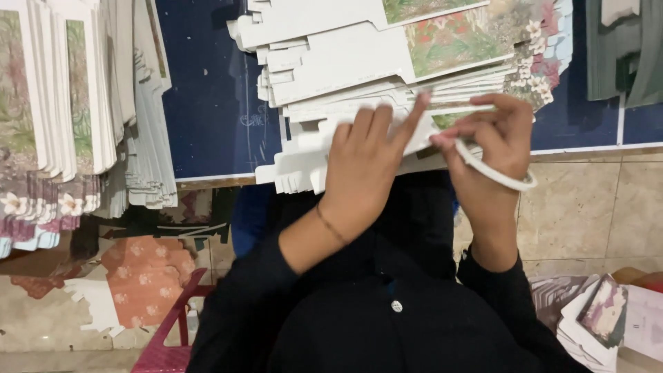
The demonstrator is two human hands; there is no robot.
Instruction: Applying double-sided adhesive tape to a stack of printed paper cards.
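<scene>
White card is what we have under both hands: a stack of flat, die-cut box blanks [387,76] fanned across the dark blue table [214,103] in the upper middle of the frame. Our left hand [369,155] lies spread on the near edge of the stack, fingers long and forefinger pointing up over the sheets, pressing rather than gripping. Our right hand [494,141] is curled at the stack's right end, fingertips pinching a thin white band [497,173] that loops below the knuckles; whether the band already circles any sheets we cannot tell.

We judge the blanks light singly but hefty as a bundle, stiff across the face yet easily creased at the tabs and notches, and smooth enough to slide on one another. They are best taken by the squared long edges, thumb below and fingers above, not by the tabs.

Further out, more blanks with floral print stand stacked at the upper left [62,110], loose orange ones [141,276] lie at the lower left beside a red plastic chair [173,331], and another pile [601,318] sits lower right.
</scene>
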